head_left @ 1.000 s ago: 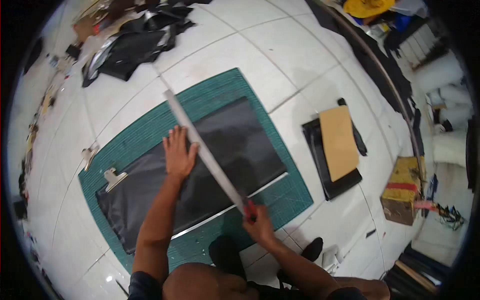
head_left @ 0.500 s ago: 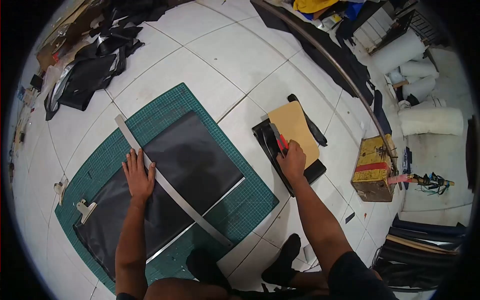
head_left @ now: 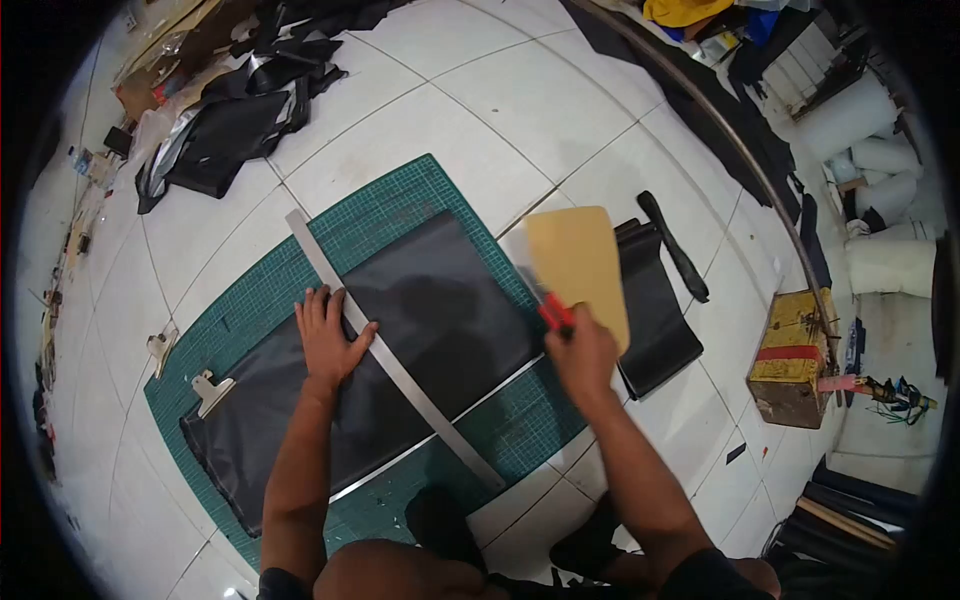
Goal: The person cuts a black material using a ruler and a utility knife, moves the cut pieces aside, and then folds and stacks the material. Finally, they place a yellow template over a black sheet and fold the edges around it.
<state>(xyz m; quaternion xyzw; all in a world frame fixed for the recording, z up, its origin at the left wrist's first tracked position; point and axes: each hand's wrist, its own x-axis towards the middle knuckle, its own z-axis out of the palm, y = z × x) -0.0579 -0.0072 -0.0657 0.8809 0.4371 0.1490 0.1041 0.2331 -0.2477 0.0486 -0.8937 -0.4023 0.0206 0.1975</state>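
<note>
My left hand (head_left: 335,335) lies flat with fingers spread on a long metal ruler (head_left: 395,375) and the black sheet material (head_left: 430,310) under it. The sheet rests on a green cutting mat (head_left: 400,190), and a metal bulldog clip (head_left: 212,392) grips its left end. My right hand (head_left: 583,355) is closed around a red-handled utility knife (head_left: 556,312), its blade blurred. A tan board (head_left: 578,255) with rounded corners is in the same hand, over the mat's right edge. Whether fingers pinch the board from below is hidden.
Folded black material (head_left: 660,320) and a black strap-like piece (head_left: 672,245) lie to the right. A yellow wooden box (head_left: 785,370) stands farther right beside a curved metal bar (head_left: 740,150). Black scraps (head_left: 235,130) are heaped at upper left. Another clip (head_left: 160,348) lies at the mat's left edge.
My right hand has moved left with the knife, and the tan board has come off the folded black material with it. My left hand stays on the ruler. The view has shifted.
</note>
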